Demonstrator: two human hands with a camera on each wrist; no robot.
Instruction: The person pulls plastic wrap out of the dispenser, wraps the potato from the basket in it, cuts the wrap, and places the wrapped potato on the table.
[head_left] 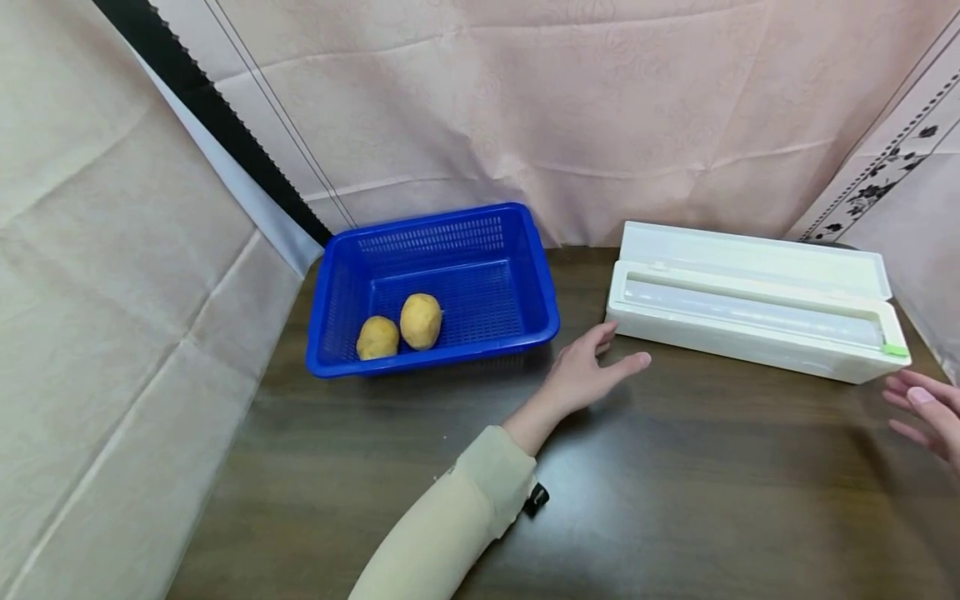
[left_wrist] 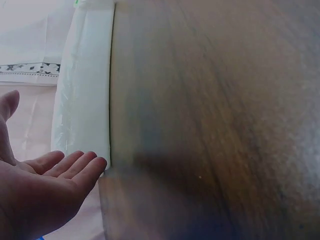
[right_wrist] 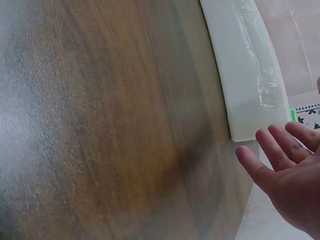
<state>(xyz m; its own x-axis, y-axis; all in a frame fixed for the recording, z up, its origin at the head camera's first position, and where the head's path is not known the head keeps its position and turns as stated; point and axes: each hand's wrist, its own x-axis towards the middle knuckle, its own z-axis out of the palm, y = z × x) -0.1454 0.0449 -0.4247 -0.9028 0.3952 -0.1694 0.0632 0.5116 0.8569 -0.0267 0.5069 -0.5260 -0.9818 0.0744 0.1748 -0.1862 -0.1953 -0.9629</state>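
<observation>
- The white box (head_left: 750, 337) stands far right on the worktop (head_left: 712, 483), its right end near the edge.
- Wide worktop surface extends on its near side; a gap separates it from the blue basket (head_left: 480, 347), left.
- Left hand (head_left: 588, 375), well opened, holds nothing beside the left end; contact I cannot tell.
- Right hand (head_left: 930, 408), also opened, holds nothing near the right end.

Open white box (head_left: 750, 345) near blue basket (head_left: 480, 292) with two potatoes (head_left: 421, 322)

left sleeve (head_left: 431, 537): cream | cuff (head_left: 497, 467): broad, pale | small black block (head_left: 537, 499) alongside
</observation>
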